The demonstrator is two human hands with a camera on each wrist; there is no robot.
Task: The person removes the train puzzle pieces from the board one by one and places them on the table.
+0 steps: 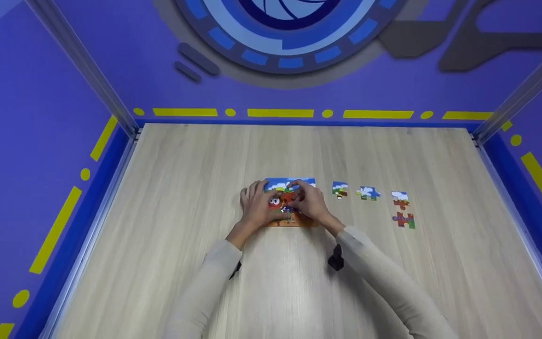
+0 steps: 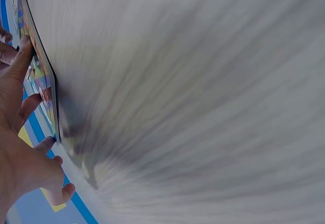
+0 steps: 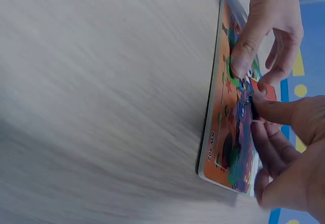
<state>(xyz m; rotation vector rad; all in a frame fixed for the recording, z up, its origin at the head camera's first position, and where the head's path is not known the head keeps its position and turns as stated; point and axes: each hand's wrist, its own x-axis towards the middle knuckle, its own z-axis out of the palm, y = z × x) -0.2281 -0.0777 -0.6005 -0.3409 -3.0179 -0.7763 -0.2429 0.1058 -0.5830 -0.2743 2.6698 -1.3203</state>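
Red piece (image 3: 270,93) at the puzzle board's (image 3: 218,113) middle — I'd guess light, stiff, best held by its edges | right hand (image 1: 311,203): narrow grip, pinching it | left hand (image 1: 255,205): fingers spread, touching board | loose pieces (image 1: 368,193) on desk (image 1: 181,188)

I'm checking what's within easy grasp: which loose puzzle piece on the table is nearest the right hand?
The leftmost loose piece, just right of the board; the others lie farther right, away from the right hand.
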